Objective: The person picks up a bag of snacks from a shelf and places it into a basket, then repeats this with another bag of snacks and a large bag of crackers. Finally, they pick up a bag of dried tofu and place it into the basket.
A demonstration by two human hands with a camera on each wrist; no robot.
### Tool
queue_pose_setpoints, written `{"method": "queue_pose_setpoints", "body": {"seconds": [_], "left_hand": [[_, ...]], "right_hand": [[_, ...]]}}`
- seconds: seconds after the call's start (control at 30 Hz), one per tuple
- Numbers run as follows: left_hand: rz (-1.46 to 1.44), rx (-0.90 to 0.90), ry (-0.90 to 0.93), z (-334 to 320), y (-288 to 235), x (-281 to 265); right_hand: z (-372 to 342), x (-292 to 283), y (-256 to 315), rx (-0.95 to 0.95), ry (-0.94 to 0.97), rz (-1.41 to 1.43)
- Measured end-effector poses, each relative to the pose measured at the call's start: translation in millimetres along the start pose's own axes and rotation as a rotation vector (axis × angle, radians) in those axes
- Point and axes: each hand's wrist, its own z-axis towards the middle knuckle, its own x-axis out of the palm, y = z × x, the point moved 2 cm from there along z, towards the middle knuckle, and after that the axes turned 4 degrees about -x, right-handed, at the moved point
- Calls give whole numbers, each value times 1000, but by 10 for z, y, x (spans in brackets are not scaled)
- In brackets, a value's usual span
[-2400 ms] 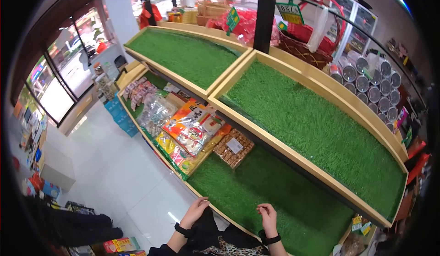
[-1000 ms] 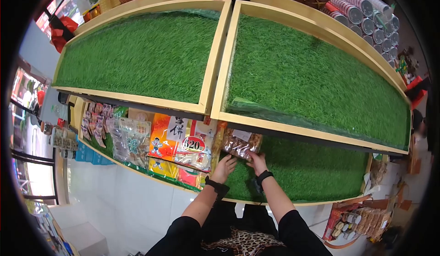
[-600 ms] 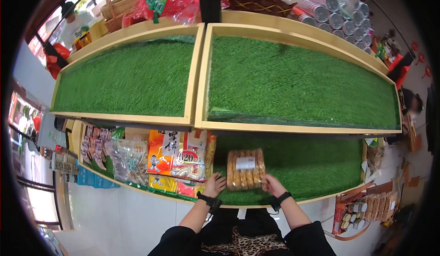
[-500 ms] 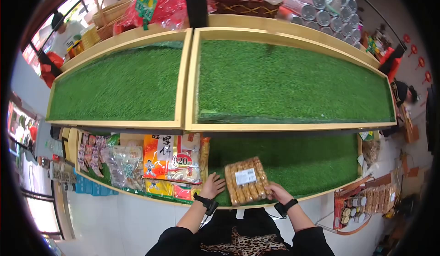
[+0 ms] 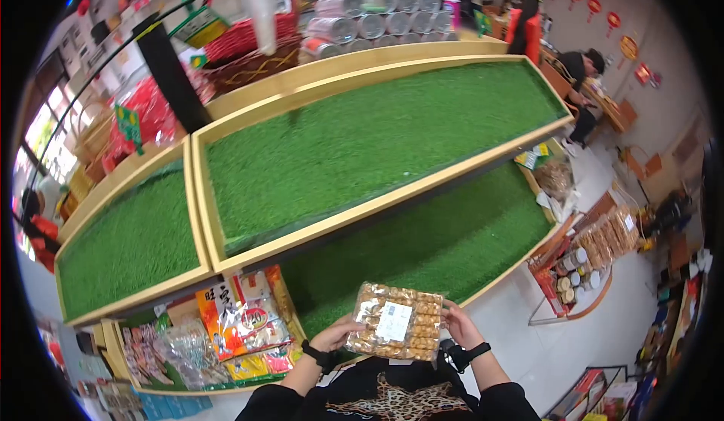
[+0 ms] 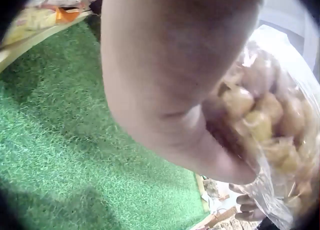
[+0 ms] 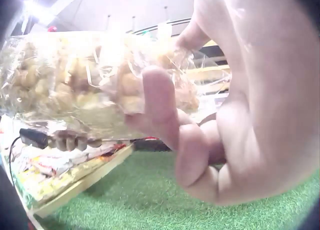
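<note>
A clear plastic pack of golden-brown snack pieces (image 5: 422,317), with a white label (image 5: 394,321) on its upper face, is held in front of my body at the lower shelf's front edge. My left hand (image 5: 337,333) grips its left side. On the opposite side my right hand (image 5: 462,327) pinches the wrapper. Close up in the left wrist view, my left hand (image 6: 165,85) has its thumb along the pack's edge (image 6: 280,120). The right wrist view shows my right hand (image 7: 250,125) with curled fingers against the crinkled pack (image 7: 75,85); left-hand fingers (image 7: 75,141) show beneath it.
Green turf lines the lower shelf (image 5: 415,221). Above it juts the upper tray (image 5: 377,138) with a raised wooden rim. Bagged snacks (image 5: 241,319) lie at lower left. A rack of packs and jars (image 5: 584,263) stands right; a person (image 5: 581,82) sits beyond.
Both hands took the snack pack from beside the bagged snacks and drew it toward my body. The left hand, recently beside it, now grips it too. The head view has swung right.
</note>
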Motion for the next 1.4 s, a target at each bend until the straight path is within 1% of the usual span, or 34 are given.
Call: {"method": "queue_pose_setpoints", "body": {"seconds": [0.07,0.1,0.13,0.2,0.23,0.27,0.33,0.4,0.47,0.5,0.53,0.6,0.67,0.73,0.8,0.87,0.93,0.97,1.0,1.13,1.23,1.33,1.4], "left_hand": [[15,5,18,96,-30,297],[7,21,21,130,-49,461],[31,7,39,176,-66,621],[44,-7,31,304,-72,925],[71,-21,57,393,-38,1018],[95,-42,85,478,6,1138],[168,15,95,600,51,1476],[190,-5,123,712,115,1854],[319,-1,104,842,223,2193],[419,-52,85,934,313,2294],[427,-56,102,1040,436,2398],[573,-36,119,1222,648,2666],[578,-39,171,1307,793,3011],[638,-90,211,1307,846,3433],[646,-93,245,1406,996,3685],[646,-88,273,1523,1128,3868],[800,-143,228,1660,1285,3913],[758,-70,270,1708,1359,3972],[764,-78,277,1746,1401,4040],[769,-110,289,1897,1465,4265],[761,-60,375,2019,1442,4476],[728,-100,459,2177,1460,4695],[779,-121,476,2316,1462,4810]], "right_hand": [[-179,73,73,-184,-52,-46],[-286,94,138,-215,-31,-99],[-364,55,172,-239,-50,-86],[-558,-80,212,-169,-179,-197],[-674,-127,303,-190,-224,-245],[-772,-248,322,-213,-256,-230],[-955,-486,422,-326,-294,-362],[-1240,-648,562,-347,-364,-323],[-1517,-845,687,-395,-362,-241],[-1661,-946,742,-405,-397,-234],[-1801,-1053,796,-417,-413,-232],[-2064,-1290,876,-488,-455,-217],[-2289,-1585,896,-514,-498,-217],[-2553,-1772,949,-485,-541,-188],[-2789,-1924,987,-510,-596,-175],[-2988,-2034,1036,-532,-642,-169],[-3159,-2118,1050,-510,-733,-178],[-3219,-2161,1030,-550,-770,-196],[-3267,-2190,1022,-551,-780,-189],[-3406,-2195,963,-602,-840,-81],[-3443,-2208,912,-617,-891,-52],[-3475,-2267,898,-641,-942,-19],[-3480,-2331,898,-622,-987,22]]}}
